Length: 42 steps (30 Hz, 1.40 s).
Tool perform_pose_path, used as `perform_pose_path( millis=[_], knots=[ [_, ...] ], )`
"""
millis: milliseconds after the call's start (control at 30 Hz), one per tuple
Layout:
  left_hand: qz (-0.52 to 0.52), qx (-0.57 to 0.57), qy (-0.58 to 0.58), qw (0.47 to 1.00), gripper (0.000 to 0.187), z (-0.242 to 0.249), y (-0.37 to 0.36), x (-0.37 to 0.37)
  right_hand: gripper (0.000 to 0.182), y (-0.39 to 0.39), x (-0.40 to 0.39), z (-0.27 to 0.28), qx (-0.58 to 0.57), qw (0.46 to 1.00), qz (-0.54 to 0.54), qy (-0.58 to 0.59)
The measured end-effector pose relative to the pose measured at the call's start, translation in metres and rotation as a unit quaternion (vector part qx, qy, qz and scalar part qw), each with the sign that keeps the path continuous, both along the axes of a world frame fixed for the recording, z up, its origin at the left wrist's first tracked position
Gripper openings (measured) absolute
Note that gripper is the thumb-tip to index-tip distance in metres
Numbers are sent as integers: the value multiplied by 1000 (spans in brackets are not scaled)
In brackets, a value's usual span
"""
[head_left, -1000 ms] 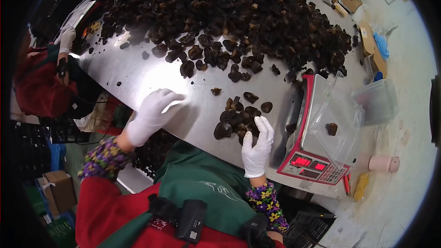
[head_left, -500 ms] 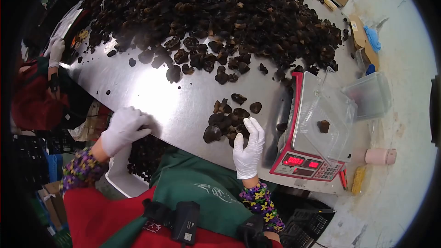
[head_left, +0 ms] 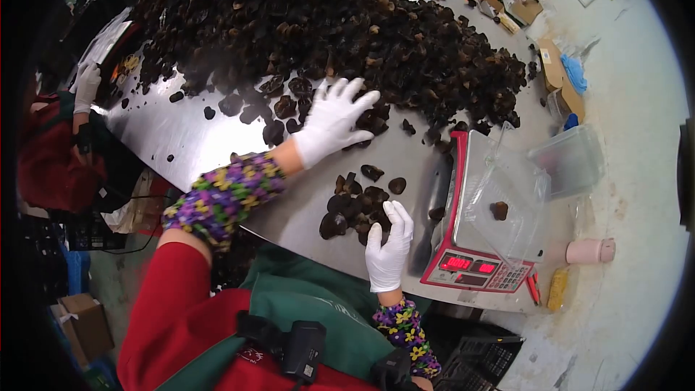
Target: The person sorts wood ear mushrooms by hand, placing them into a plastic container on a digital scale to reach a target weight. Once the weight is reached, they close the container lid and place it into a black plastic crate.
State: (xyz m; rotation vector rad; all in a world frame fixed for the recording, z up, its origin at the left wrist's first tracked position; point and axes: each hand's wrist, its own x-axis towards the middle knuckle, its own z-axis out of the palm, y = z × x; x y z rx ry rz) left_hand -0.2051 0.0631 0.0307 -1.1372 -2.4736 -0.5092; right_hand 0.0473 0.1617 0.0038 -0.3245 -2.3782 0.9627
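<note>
Since a moment ago the left white-gloved hand (head_left: 331, 122) has reached up, fingers spread, to the big pile of dark dried mushrooms (head_left: 347, 25), while the right white-gloved hand (head_left: 387, 246) rests open against the small mushroom heap (head_left: 358, 203), and a wide sweep could push pieces off the shiny metal table (head_left: 217, 137).

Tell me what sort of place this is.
Probably a food sorting and packing workroom: a steel table heaped with dried dark fungus, a red weighing scale, and cardboard boxes on the floor.
</note>
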Motion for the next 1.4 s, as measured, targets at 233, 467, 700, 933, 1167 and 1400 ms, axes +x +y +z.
perform_pose_path(
  millis=[233,467,700,933,1167,1400],
  knots=[
    [-149,-40,-4,988,21,-6,23,55,46,-1,-1,3,-2,1000,-1,-15],
    [-104,97,-88,986,34,17,-45,56,48,0,-1,3,-10,1000,11,-20],
    [-13,19,-104,994,29,-19,-47,-18,48,1,0,2,-3,1000,3,-15],
    [-189,86,-158,965,24,6,-14,68,48,0,-1,2,2,1000,5,-24],
    [-1,152,-138,979,15,-6,2,-38,47,0,-2,2,-2,1000,6,-12],
    [7,-68,-153,986,43,-1,28,-53,43,-1,-2,3,-7,1000,-1,-16]
  ],
)
